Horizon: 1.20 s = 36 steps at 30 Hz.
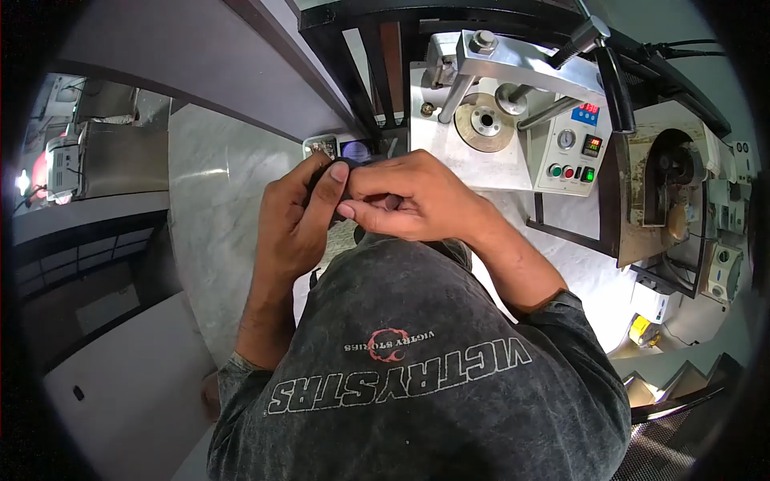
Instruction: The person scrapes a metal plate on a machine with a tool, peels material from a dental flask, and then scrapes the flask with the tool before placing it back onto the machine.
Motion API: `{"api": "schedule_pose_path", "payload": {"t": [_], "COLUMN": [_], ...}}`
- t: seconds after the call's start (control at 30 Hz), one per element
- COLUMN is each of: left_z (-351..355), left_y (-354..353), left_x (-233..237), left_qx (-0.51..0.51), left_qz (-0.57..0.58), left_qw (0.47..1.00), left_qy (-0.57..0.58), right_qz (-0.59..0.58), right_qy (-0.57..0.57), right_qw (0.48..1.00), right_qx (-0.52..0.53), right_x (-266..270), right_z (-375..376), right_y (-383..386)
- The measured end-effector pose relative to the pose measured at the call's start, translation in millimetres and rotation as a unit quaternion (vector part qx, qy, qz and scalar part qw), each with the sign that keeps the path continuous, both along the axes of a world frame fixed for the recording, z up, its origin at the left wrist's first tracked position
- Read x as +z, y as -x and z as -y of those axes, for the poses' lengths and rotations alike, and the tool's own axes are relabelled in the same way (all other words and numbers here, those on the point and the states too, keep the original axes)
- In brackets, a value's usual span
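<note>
In front of my chest, my left hand (301, 212) and my right hand (417, 196) are close together, fingers curled and thumbs pressed inward. Between them they grip a small dark object (346, 191), mostly covered by the fingers, so its kind is not clear. Just beyond my fingers sits a small tray (319, 144) with little items in it, beside a purplish round thing (355, 151).
A bench machine (561, 148) with a gauge, buttons and lit displays stands ahead right, its round metal plate (485, 122) under a clamp bar with a black-handled lever (616, 92). Further right is an open-fronted box (666, 164). A grey panel (200, 56) rises at left.
</note>
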<state>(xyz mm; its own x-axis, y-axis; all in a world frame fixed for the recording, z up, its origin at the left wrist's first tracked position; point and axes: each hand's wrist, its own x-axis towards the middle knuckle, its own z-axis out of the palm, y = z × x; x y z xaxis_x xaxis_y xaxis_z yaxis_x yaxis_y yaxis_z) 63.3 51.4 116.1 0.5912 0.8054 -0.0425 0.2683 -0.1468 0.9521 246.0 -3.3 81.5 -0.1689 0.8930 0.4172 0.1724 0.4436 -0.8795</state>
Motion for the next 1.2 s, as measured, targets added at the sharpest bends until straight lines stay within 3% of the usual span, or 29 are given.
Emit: {"api": "schedule_pose_path", "payload": {"t": [0.03,0.1,0.2,0.3,0.33,0.37,0.4,0.43,0.5,0.6,0.67,0.7,0.73,0.83,0.93,1.03,1.1,1.13,1.17,1.2], "left_z": [3,12,10,7,0,-15,-48,-79,-98,-72,-70,-67,-79,-72,-62,-46,-35,-34,-34,-36], "left_y": [-3,-13,-16,-16,-8,9,40,74,108,74,66,66,74,75,65,49,36,32,28,27], "left_x": [-2,-5,-7,-14,-24,-35,-39,-39,-4,33,36,36,38,28,28,33,38,37,36,36], "left_qx": [-0.001,0.064,0.076,0.073,0.063,0.045,0.197,0.330,0.250,0.235,0.206,0.171,0.057,0.092,0.077,0.080,0.077,0.077,0.102,0.127], "left_qz": [0.000,0.067,0.116,0.133,-0.029,-0.185,-0.039,0.112,0.284,0.266,0.304,0.329,0.380,0.368,0.373,0.371,0.367,0.368,0.376,0.385], "left_qw": [1.000,0.994,0.984,0.983,0.964,0.795,0.915,0.933,0.925,0.934,0.930,0.929,0.916,0.908,0.894,0.879,0.885,0.885,0.869,0.852], "left_qy": [0.000,0.054,0.112,0.101,-0.258,-0.576,-0.350,-0.088,-0.029,-0.047,-0.031,0.006,0.116,0.178,0.237,0.291,0.276,0.276,0.304,0.330], "right_qz": [0.000,0.123,0.114,0.119,0.119,0.086,0.052,0.019,-0.056,0.037,0.070,0.067,0.125,0.209,0.185,0.089,-0.064,-0.063,-0.120,-0.171], "right_qy": [0.000,-0.111,-0.173,-0.157,-0.159,-0.151,-0.142,-0.184,-0.113,-0.031,0.176,0.179,0.178,0.203,0.154,0.102,0.163,0.163,0.250,0.326], "right_qw": [1.000,0.985,0.974,0.975,0.975,0.981,0.987,0.981,0.990,0.996,0.977,0.977,0.972,0.954,0.962,0.968,0.983,0.983,0.954,0.884], "right_qx": [-0.001,-0.056,-0.093,-0.104,-0.104,-0.084,-0.062,-0.060,-0.059,-0.070,-0.097,-0.096,-0.092,-0.070,-0.131,-0.212,-0.058,-0.058,0.118,0.289], "right_x": [1,1,1,0,3,10,16,21,30,-1,-17,-29,-37,-42,-38,-29,-21,-27,-37,-43], "right_z": [0,0,-3,-2,2,11,23,40,65,67,56,57,52,43,31,14,0,-8,-17,-23], "right_y": [-2,-8,-6,-8,-9,-13,-17,-21,-30,-37,-38,-35,-35,-36,-19,0,6,7,7,10]}}
